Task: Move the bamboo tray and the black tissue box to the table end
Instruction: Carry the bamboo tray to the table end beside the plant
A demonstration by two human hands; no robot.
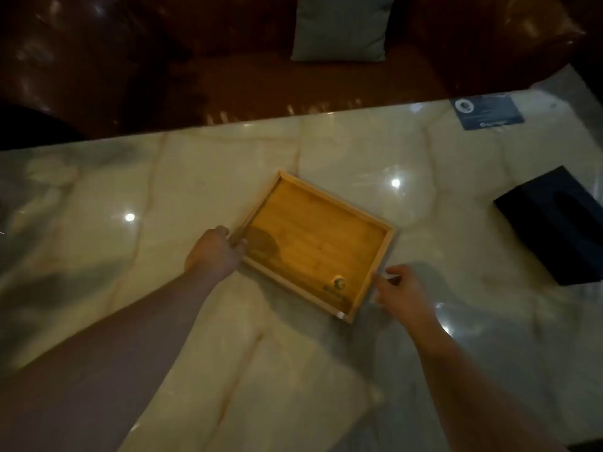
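A rectangular bamboo tray (332, 197) lies turned at an angle on the glossy marble table (195, 177), near its middle. My left hand (213, 252) grips the tray's near-left corner, fingers curled over the rim. My right hand (403, 293) touches the tray's right rim near its front corner, fingers bent against the wood. A small round object (338, 283) sits inside the tray by the near edge. The black tissue box (561, 226) rests on the table at the far right, apart from both hands.
A blue card (487, 113) lies at the table's far right corner. Behind the table stands a dark brown leather sofa (130, 60) with a grey cushion (341, 27). Bright light spots reflect on the table top.
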